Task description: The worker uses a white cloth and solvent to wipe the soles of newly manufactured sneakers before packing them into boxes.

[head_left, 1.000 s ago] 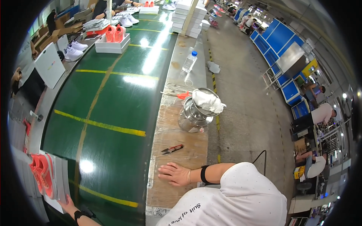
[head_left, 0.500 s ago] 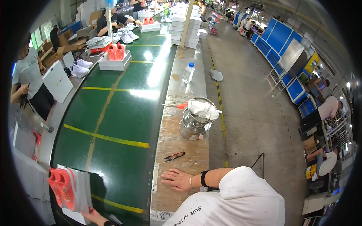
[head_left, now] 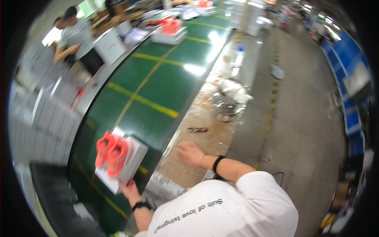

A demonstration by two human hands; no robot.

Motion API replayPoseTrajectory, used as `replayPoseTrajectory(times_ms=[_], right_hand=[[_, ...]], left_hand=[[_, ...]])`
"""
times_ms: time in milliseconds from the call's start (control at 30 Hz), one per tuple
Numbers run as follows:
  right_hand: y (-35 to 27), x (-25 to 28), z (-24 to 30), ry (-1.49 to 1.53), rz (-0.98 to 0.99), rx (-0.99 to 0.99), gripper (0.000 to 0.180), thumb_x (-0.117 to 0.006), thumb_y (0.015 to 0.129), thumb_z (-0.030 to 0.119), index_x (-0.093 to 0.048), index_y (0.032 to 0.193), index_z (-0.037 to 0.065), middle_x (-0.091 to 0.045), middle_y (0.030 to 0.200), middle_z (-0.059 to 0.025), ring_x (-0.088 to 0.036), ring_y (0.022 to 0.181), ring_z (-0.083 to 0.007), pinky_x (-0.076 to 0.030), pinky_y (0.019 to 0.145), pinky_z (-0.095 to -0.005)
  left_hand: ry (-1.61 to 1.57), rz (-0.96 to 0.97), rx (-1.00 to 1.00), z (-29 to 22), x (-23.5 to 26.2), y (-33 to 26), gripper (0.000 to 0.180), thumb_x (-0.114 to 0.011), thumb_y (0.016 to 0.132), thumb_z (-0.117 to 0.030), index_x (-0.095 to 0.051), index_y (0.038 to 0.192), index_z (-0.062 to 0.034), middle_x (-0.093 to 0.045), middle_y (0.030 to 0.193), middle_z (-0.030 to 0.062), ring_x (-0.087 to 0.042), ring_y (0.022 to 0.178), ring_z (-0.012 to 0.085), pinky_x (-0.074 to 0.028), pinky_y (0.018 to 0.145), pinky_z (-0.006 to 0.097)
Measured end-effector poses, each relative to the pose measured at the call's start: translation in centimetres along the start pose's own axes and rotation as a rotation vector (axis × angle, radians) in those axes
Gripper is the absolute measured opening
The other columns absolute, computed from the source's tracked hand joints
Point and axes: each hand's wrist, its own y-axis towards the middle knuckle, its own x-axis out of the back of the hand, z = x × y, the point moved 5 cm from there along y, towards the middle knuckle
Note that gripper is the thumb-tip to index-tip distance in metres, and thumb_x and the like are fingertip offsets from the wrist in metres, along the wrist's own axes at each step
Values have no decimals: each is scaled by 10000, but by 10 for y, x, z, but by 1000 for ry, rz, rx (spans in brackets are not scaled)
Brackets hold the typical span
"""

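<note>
At the near part of the green conveyor belt (head_left: 152,85), a pair of coral sneakers (head_left: 119,157) sits on a white shoebox (head_left: 137,155). My left hand (head_left: 129,190) grips the box's near corner, its fingers closed at the edge and partly hidden. Over the film-covered ledge beside the belt is my right hand (head_left: 191,154), empty, fingers apart and a little bent; blur hides whether it touches the surface. Just beyond it lies a pair of dark thread snips (head_left: 197,129).
Farther up the ledge stand a metal container (head_left: 227,108) with a white cloth (head_left: 236,91) on top and a blue-capped bottle (head_left: 239,53). More coral shoes (head_left: 171,25) sit on a box upbelt. Across the belt stands a person (head_left: 81,43), near stacked white boxes (head_left: 51,130).
My view has swung left, so the scene sits farther right and is blurred. The shoebox with sneakers, still in my left hand, is turned differently. My right hand's fingers are more bent.
</note>
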Motion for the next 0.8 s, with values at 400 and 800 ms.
replayPoseTrajectory(times_ms=[400,800], right_hand=[[-15,151,-20,69,-556,166,86,-567,672,23,-600,751,34,-593,850,-122,-550,872,-293,-437,794,-402],[-13,242,-168,-400,-220,-304,438,-598,725,81,-492,1145,26,-475,1155,-185,-424,1105,-351,-343,944,-412]], left_hand=[[166,-52,209,-23,40,-23,297,-595,824,-283,-484,966,-47,-544,728,124,-556,632,225,-454,489,273],[1062,309,-757,-88,-97,-98,284,-624,782,-126,-544,1001,36,-608,888,85,-575,749,139,-474,701,273]])
